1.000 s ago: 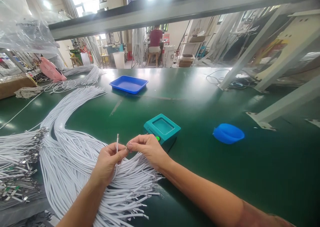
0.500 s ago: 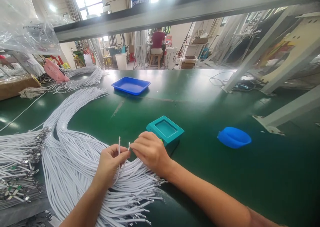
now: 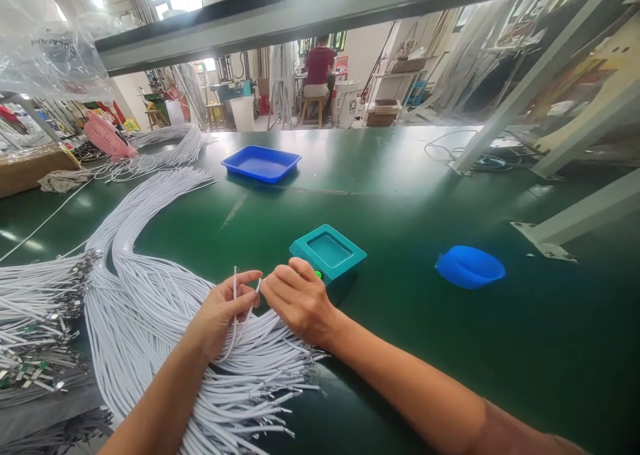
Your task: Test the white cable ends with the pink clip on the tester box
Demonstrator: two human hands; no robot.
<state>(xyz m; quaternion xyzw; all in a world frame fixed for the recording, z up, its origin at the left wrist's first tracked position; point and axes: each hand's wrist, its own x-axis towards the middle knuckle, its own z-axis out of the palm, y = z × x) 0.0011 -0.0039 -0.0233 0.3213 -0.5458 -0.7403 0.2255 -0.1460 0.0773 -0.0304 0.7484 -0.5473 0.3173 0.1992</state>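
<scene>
My left hand is closed on a white cable, whose one end stands up between the fingers with bare strands at its tip. Close beside it, my right hand pinches the tip of a white cable end that comes out of my left fingers. Under both hands spreads a thick bundle of white cables, their stripped ends fanned towards the lower middle. Just behind my right hand sits a teal box-shaped device with a recessed top and a green button.
A blue tray lies farther back on the green table. To the right are a blue bowl and white metal legs. More cables with metal connectors lie at left. A person sits in the background.
My left index finger has stretched out from its curled position. The cable end at my right fingertips has tilted and sits more within the pinch. The view has shifted slightly.
</scene>
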